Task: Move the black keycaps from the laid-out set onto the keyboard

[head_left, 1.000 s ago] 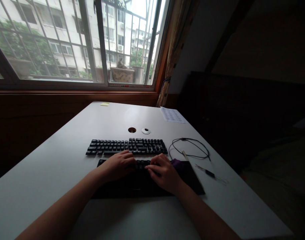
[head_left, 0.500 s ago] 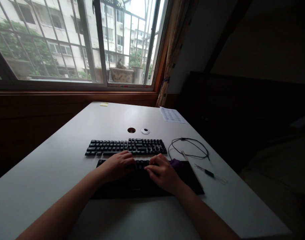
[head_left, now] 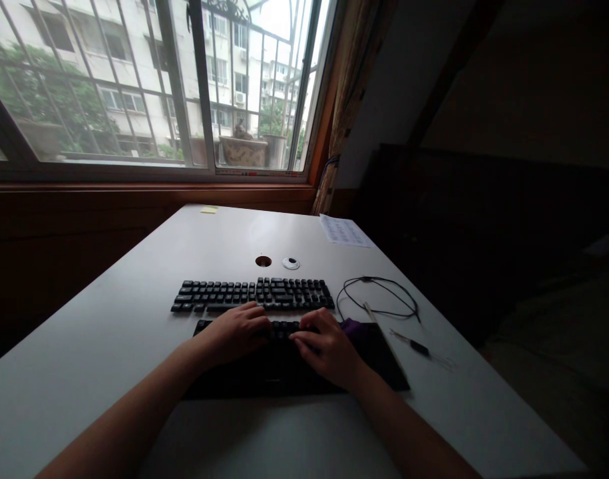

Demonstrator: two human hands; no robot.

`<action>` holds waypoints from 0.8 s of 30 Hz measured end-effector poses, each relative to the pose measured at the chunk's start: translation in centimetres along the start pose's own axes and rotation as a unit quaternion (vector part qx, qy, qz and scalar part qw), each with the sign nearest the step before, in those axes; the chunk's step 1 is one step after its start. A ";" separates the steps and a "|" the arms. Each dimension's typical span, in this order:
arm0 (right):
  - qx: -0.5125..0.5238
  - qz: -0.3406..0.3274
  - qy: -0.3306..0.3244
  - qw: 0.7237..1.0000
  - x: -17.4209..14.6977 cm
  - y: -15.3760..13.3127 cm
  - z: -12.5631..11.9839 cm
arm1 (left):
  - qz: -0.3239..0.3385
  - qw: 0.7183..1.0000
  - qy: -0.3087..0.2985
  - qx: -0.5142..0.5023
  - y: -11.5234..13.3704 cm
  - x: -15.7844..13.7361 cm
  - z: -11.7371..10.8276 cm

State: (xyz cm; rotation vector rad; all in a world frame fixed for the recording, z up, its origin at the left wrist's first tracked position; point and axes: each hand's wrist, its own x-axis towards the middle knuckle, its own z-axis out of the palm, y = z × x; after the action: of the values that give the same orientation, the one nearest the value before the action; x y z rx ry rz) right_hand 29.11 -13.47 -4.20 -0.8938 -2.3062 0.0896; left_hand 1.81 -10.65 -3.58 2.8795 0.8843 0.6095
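A black keyboard (head_left: pixel 234 380) with a wide front rest lies before me, some keycaps (head_left: pixel 283 327) showing between my hands. My left hand (head_left: pixel 239 329) rests over its left part, fingers bent and close together, tips down at the keys; anything under them is hidden. On the right, my right hand (head_left: pixel 324 346) has thumb and fingers drawn together low over the keys, and what they hold, if anything, is too small to make out. Behind the keyboard, rows of black keycaps (head_left: pixel 229 293) lie in keyboard order. A purple cloth (head_left: pixel 355 329) sits just beyond my right hand.
To the right lie a looped black cable (head_left: pixel 384 311), a wire tool with a black handle (head_left: pixel 418 347) and a thin stick (head_left: pixel 369 311). The white table (head_left: pixel 84 352) has a cable hole (head_left: pixel 263 261), its round cover (head_left: pixel 291 263), printed paper (head_left: pixel 347 231) and a yellow note (head_left: pixel 209 209).
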 end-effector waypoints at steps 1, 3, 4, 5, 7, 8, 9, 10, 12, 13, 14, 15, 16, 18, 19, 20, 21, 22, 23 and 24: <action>0.001 0.000 -0.001 1.000 0.0 0.0 0.0 | -0.001 1.000 -0.001 0.000 0.0 0.0 0.0; 0.003 0.001 0.001 1.000 0.0 0.0 -0.1 | 0.001 1.000 0.000 0.000 0.0 0.0 0.1; 0.004 0.003 0.003 1.000 0.1 -0.1 -0.1 | 0.003 1.000 0.001 0.000 -0.1 0.0 0.1; 0.005 0.004 0.005 1.000 0.1 -0.1 -0.2 | 0.005 1.000 0.002 -0.001 -0.1 0.0 0.1; 0.011 0.005 0.000 1.000 0.1 -0.2 -0.2 | 0.007 1.000 0.004 -0.004 -0.1 0.0 0.1; 0.014 0.005 -0.003 1.000 0.2 -0.2 -0.3 | 0.007 1.000 0.004 -0.005 -0.1 0.0 0.1; 0.017 0.004 -0.004 1.000 0.2 -0.2 -0.3 | 0.006 1.000 0.004 -0.006 -0.1 0.0 0.0; 0.019 0.004 -0.002 1.000 0.1 -0.2 -0.3 | 0.005 1.000 0.004 -0.007 0.0 0.0 0.0; 0.021 0.007 0.006 1.000 0.1 -0.1 -0.3 | 0.004 1.000 0.002 -0.008 -0.1 0.0 0.0; 0.022 0.008 0.006 1.000 0.1 -0.1 -0.3 | 0.003 1.000 0.001 -0.008 -0.1 0.0 0.0; 0.025 0.008 0.003 1.000 0.1 -0.1 -0.3 | 0.002 1.000 0.000 -0.009 -0.1 0.0 0.1; 0.028 0.006 -0.003 1.000 0.1 -0.1 -0.4 | 0.000 1.000 -0.002 -0.010 -0.1 0.0 0.1; 0.033 0.004 -0.008 0.999 0.1 -0.2 -0.4 | -0.001 1.000 -0.002 -0.012 -0.1 0.0 0.1; 0.042 -0.001 -0.010 0.999 0.2 -0.3 -0.6 | -0.005 1.000 -0.003 -0.015 -0.1 -0.1 0.2; 0.045 -0.001 -0.005 0.999 0.3 -0.3 -0.7 | -0.006 1.000 -0.005 -0.015 -0.1 -0.1 0.2; 0.047 0.000 0.000 0.999 0.3 -0.3 -0.7 | -0.006 1.000 -0.007 -0.016 -0.1 -0.1 0.2; 0.048 0.001 0.002 0.999 0.3 -0.3 -0.7 | -0.008 1.000 -0.011 -0.017 -0.1 -0.1 0.2; 0.049 0.002 0.002 0.999 0.4 -0.3 -0.7 | -0.009 1.000 -0.014 -0.017 -0.1 -0.1 0.2; 0.051 0.002 -0.003 0.999 0.4 -0.3 -0.7 | -0.011 1.000 -0.017 -0.018 -0.1 -0.1 0.1; 0.054 0.001 -0.008 0.999 0.3 -0.2 -0.7 | -0.013 1.000 -0.018 -0.018 -0.1 -0.1 0.1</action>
State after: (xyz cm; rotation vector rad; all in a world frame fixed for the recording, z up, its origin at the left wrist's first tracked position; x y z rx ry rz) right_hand 29.22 -13.54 -3.42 -0.8444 -2.2924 0.2211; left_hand 1.74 -10.65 -3.70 2.8332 0.8937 0.5646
